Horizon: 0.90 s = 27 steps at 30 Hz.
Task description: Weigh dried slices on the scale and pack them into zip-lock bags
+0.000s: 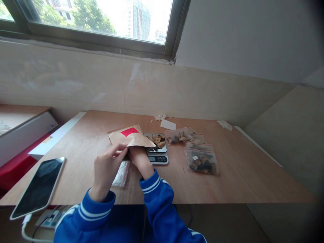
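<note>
A brown paper bag (118, 135) with a red label is tilted, its mouth facing me. My left hand (107, 165) pinches the bag's edge near the opening. Inside the bag is my right hand (139, 159); only its back and wrist show, and the fingers are hidden. Just right of the bag stands a kitchen scale (164, 159) with a dark display, partly covered by the bag. Dried brown pieces (157, 140) lie on its plate. Beneath my left hand lie clear plastic bags (122, 175).
Zip bags of dried pieces (202, 162) lie right of the scale, with more zip bags (181, 136) behind. A white card (168, 124) and crumbled white bits (160, 117) are near the wall. A tablet (39, 187) with a plugged-in cable overhangs the table's front left edge.
</note>
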Tool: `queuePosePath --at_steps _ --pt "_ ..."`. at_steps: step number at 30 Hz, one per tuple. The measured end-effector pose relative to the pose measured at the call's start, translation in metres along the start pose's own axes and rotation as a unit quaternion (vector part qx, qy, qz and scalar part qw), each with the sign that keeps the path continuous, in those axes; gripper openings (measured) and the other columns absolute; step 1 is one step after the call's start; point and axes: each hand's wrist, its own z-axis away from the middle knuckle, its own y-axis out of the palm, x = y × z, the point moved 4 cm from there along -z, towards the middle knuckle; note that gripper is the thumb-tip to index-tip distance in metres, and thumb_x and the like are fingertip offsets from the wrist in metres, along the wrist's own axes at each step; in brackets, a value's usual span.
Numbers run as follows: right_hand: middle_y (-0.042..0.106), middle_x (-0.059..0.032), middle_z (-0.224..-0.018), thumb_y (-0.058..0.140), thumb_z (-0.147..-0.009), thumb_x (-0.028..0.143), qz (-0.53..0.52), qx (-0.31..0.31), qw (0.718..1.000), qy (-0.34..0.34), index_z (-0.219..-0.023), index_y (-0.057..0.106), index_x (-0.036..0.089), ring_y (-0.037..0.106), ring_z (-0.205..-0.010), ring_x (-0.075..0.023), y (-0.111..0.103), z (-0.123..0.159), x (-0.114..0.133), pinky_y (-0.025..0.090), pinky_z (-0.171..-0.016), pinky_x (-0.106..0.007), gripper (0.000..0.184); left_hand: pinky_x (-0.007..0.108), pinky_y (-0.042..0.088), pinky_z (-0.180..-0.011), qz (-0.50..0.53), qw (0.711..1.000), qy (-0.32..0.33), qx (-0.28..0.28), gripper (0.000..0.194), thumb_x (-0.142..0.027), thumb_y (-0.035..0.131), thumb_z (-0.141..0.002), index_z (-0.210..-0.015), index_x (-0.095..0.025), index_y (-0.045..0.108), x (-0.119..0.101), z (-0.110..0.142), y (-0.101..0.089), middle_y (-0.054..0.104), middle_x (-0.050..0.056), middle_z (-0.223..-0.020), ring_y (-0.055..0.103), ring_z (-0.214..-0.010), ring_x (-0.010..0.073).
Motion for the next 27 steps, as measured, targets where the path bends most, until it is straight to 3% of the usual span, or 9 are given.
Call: queuePosePath --at_steps 5,9,12,15,19,21,22,25,27 --pt "0.069 -0.0076 -0.113 0.045 -0.092 0.009 -0.136 -0.004 0.991 0.015 -0.114 0.063 0.019 0.063 -0.106 -0.021 -0.05 0.043 0.014 0.048 -0.097 -0.033 0.03 0.023 0.041 -0.059 -0.067 0.997 -0.033 -0.02 0.012 -0.038 0.064 -0.083 -0.089 -0.033 0.073 -0.005 -0.003 -0.006 0.073 -0.006 -0.072 0.069 -0.068 0.0153" --pt "0.068 -0.0051 -0.107 0.048 -0.093 0.018 -0.252 -0.119 0.96 0.021 -0.107 0.065 0.022 0.063 -0.103 -0.0188 -0.088 0.075 0.016 0.05 -0.094 -0.033 0.022 0.024 0.039 -0.057 -0.098 0.992 -0.055 -0.052 0.015 -0.041 0.064 -0.083 -0.093 -0.033 0.073 -0.012 -0.008 -0.011 0.072 -0.004 -0.072 0.069 -0.07 0.0173" --pt "0.065 -0.0044 -0.103 0.047 -0.093 0.028 -0.364 -0.216 0.903 0.076 -0.109 0.061 0.024 0.064 -0.087 -0.0157 -0.1 0.093 -0.002 0.054 -0.082 -0.03 0.022 0.027 0.044 -0.063 -0.064 0.993 -0.055 -0.086 0.017 -0.04 0.062 -0.085 -0.096 -0.031 0.072 -0.013 -0.019 -0.01 0.073 -0.002 -0.081 0.069 -0.076 0.0188" --pt "0.062 -0.0034 -0.093 0.048 -0.088 0.034 -0.472 -0.267 0.823 0.17 -0.105 0.055 0.024 0.061 -0.067 -0.0137 -0.093 0.102 -0.037 0.054 -0.062 -0.028 0.021 0.031 0.05 -0.075 0.047 0.992 -0.038 -0.113 0.019 -0.034 0.059 -0.086 -0.099 -0.024 0.069 -0.011 -0.035 -0.003 0.071 0.002 -0.093 0.068 -0.084 0.019" --pt "0.046 0.004 -0.063 0.043 -0.08 0.036 -0.549 -0.274 0.748 0.252 -0.083 0.047 0.024 0.045 -0.047 -0.0106 -0.07 0.104 -0.091 0.037 -0.042 -0.021 0.013 0.034 0.052 -0.086 0.176 0.964 -0.012 -0.197 0.025 -0.025 0.06 -0.083 -0.106 -0.017 0.058 -0.006 -0.062 0.001 0.062 0.009 -0.11 0.064 -0.096 0.0191" --pt "0.036 0.0066 -0.057 0.04 -0.081 0.04 -0.523 -0.261 0.76 0.283 -0.071 0.04 0.024 0.031 -0.04 -0.0083 -0.062 0.104 -0.113 0.025 -0.037 -0.019 0.019 0.034 0.052 -0.087 0.205 0.947 -0.001 -0.248 0.029 -0.023 0.06 -0.083 -0.109 -0.017 0.051 -0.003 -0.075 0.001 0.054 0.011 -0.119 0.061 -0.102 0.0191" --pt "0.035 0.0067 -0.056 0.039 -0.082 0.043 -0.488 -0.249 0.786 0.286 -0.068 0.038 0.024 0.029 -0.04 -0.008 -0.06 0.103 -0.119 0.023 -0.037 -0.019 0.024 0.034 0.052 -0.087 0.212 0.939 0.003 -0.269 0.029 -0.022 0.059 -0.083 -0.11 -0.017 0.048 -0.001 -0.081 0.001 0.05 0.013 -0.123 0.06 -0.104 0.0189" --pt "0.048 0.003 -0.062 0.046 -0.084 0.046 -0.322 -0.207 0.895 0.23 -0.069 0.046 0.022 0.045 -0.051 -0.0111 -0.062 0.097 -0.123 0.036 -0.045 -0.02 0.028 0.035 0.05 -0.092 0.211 0.931 0.009 -0.298 0.028 -0.022 0.053 -0.087 -0.112 -0.018 0.041 0.011 -0.097 0.003 0.041 0.014 -0.128 0.058 -0.106 0.0182" --pt "0.06 -0.0012 -0.074 0.049 -0.085 0.042 -0.223 -0.174 0.942 0.178 -0.079 0.053 0.021 0.055 -0.063 -0.0143 -0.065 0.092 -0.117 0.045 -0.057 -0.024 0.022 0.038 0.045 -0.099 0.197 0.938 0.012 -0.286 0.026 -0.024 0.05 -0.089 -0.112 -0.018 0.039 0.022 -0.105 0.007 0.042 0.013 -0.125 0.054 -0.111 0.0193"
